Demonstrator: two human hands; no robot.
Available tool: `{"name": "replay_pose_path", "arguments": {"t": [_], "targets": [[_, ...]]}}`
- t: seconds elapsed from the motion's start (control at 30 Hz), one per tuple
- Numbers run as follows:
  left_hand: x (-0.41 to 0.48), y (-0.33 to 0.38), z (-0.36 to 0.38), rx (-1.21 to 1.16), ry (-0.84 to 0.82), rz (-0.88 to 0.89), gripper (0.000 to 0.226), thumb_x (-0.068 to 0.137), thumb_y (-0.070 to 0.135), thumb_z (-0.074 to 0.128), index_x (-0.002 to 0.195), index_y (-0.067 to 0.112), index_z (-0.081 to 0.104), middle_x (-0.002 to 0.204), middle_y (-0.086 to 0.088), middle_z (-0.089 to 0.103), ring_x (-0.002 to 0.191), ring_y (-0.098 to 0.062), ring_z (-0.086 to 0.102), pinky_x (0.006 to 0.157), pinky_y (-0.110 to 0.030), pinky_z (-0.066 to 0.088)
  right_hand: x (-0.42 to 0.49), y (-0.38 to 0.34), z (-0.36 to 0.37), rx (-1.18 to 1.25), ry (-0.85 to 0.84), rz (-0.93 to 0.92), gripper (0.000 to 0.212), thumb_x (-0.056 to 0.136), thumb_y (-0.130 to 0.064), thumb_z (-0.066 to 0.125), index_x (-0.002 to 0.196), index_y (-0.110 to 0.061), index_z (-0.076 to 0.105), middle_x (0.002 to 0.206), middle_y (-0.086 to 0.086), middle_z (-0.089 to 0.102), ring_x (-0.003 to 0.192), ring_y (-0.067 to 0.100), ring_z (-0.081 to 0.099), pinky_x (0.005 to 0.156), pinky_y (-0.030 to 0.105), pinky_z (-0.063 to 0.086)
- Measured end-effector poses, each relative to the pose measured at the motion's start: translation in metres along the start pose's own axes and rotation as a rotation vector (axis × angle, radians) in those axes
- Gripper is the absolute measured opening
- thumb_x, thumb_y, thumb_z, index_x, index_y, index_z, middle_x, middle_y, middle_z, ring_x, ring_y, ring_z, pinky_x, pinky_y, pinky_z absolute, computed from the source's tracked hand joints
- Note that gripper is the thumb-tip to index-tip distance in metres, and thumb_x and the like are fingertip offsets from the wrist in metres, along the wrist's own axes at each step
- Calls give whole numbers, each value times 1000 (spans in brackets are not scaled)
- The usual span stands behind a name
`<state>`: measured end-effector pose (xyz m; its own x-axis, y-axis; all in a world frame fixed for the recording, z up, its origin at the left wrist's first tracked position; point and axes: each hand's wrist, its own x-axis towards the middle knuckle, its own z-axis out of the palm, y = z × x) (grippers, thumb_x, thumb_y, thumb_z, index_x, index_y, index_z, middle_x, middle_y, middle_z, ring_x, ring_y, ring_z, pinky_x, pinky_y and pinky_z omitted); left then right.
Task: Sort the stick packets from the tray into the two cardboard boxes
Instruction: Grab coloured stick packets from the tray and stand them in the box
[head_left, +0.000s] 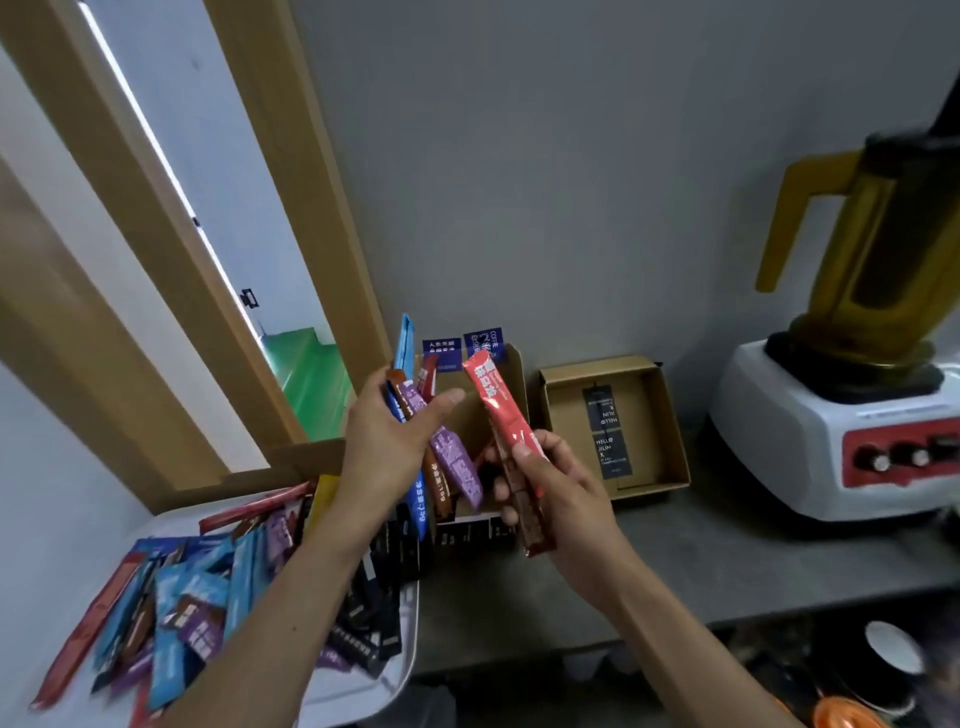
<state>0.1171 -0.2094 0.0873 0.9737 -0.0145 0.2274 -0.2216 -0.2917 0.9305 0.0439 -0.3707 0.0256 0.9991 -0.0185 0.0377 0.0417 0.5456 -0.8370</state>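
Observation:
My left hand (387, 441) grips a fan of several stick packets (452, 457), purple, brown and blue, above the nearer cardboard box (511, 374). My right hand (550, 483) holds a red stick packet (498, 405) and a darker one below it, just right of that bundle. The white tray (363, 691) at lower left carries a heap of blue, purple, red and black packets (197, 587). The second cardboard box (670, 436) lies open further right, with a black packet (605, 431) inside.
A white blender base with red panel (841, 431) and an amber jug (872, 249) stands at the right on the grey counter (727, 551). A wooden frame (171, 260) runs along the left. Cups (893, 654) sit below the counter edge.

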Motion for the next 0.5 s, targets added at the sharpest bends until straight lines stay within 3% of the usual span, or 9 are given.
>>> {"name": "replay_pose_path", "arguments": {"t": [0.1,0.23,0.33,0.4,0.5], "targets": [[-2,4,0,-31,-11,-31,23,87,28,80,94,26,58,86,-1,69,72,-10,70,72,-30,54,3,4,0,7,-41,-6,47,98,-25,67,134,-4,47,107,17,72,74,20,62,61,29,54],[-7,16,-3,41,-75,28,22,90,28,77,95,34,56,87,6,70,72,1,71,67,-18,54,5,10,1,-13,-93,-3,47,95,-28,66,134,-8,51,98,20,69,72,21,64,65,31,56],[-4,23,-9,52,-133,22,25,86,23,80,96,32,60,85,5,73,74,-4,73,72,-25,58,9,13,5,-18,-104,-1,47,94,-26,67,133,-6,52,87,15,69,70,21,65,64,31,56],[-2,24,-13,85,-180,-1,28,84,21,83,98,33,61,86,4,75,74,-8,75,75,-30,61,10,15,6,-25,-98,-14,44,94,-27,68,129,-5,53,90,14,70,74,21,68,66,33,58],[-3,26,-18,103,-175,-10,33,84,25,82,99,38,56,91,4,73,77,-6,75,73,-27,60,10,20,6,-121,-20,-43,40,93,-36,69,119,-7,59,105,14,74,88,24,71,78,39,60]]}}
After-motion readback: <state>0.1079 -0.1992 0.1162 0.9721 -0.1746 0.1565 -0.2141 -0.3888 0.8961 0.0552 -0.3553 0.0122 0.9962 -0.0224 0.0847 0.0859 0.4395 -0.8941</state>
